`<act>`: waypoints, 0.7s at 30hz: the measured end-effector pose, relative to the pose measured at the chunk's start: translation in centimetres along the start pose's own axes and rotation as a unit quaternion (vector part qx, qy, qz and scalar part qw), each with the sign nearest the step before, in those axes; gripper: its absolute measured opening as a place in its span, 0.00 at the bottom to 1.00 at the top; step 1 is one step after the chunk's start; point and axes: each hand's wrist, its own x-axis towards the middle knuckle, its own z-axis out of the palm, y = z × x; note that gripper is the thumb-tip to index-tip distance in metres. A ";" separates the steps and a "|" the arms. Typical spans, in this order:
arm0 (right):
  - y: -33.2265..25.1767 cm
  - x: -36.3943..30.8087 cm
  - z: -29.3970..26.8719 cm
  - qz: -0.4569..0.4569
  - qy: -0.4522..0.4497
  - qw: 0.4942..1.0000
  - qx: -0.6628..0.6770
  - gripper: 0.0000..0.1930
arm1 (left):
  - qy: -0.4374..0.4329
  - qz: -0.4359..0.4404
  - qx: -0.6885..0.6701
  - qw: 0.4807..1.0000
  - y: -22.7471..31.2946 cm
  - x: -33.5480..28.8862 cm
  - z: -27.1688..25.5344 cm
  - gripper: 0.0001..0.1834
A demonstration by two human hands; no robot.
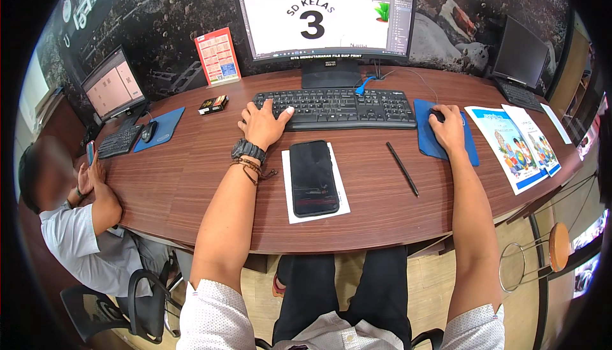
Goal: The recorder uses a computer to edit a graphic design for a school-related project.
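From afar I note the curved monitor beyond both grips, then the black keyboard, its left end under the widely spread left hand. Blue mouse pad beneath the right hand; dark phone right of the left wrist; dark mouse inside the right hand's curled hold

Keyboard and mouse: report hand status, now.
Left hand spread on left end of keyboard. Right hand holding mouse. Phone on white paper, clear of both hands.

White dotted sleeves, black wristwatch
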 end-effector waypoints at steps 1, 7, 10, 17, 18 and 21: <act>0.0 0.0 -0.1 0.003 -0.002 1.000 -0.002 0.18 | -0.001 -0.001 -0.002 1.000 0.1 0.0 0.0 0.42; -1.9 -0.7 -0.5 -0.067 0.015 0.998 -0.009 0.14 | -0.005 -0.003 -0.002 1.000 -0.1 0.0 0.0 0.42; -2.5 -0.7 -0.4 -0.195 0.009 0.980 -0.043 0.12 | 0.014 0.006 0.003 1.000 -0.4 0.2 0.4 0.40; -1.7 -0.5 0.0 -0.152 0.007 0.988 -0.040 0.10 | 0.040 0.128 -0.053 0.990 -0.5 0.4 0.3 0.24; -1.5 -0.5 0.0 -0.092 0.020 0.995 -0.017 0.11 | 0.039 0.121 -0.056 0.990 -0.3 0.4 0.2 0.22; -0.7 -0.5 -0.4 0.002 -0.008 1.000 0.000 0.16 | 0.039 0.111 -0.063 0.991 -0.3 0.4 0.2 0.22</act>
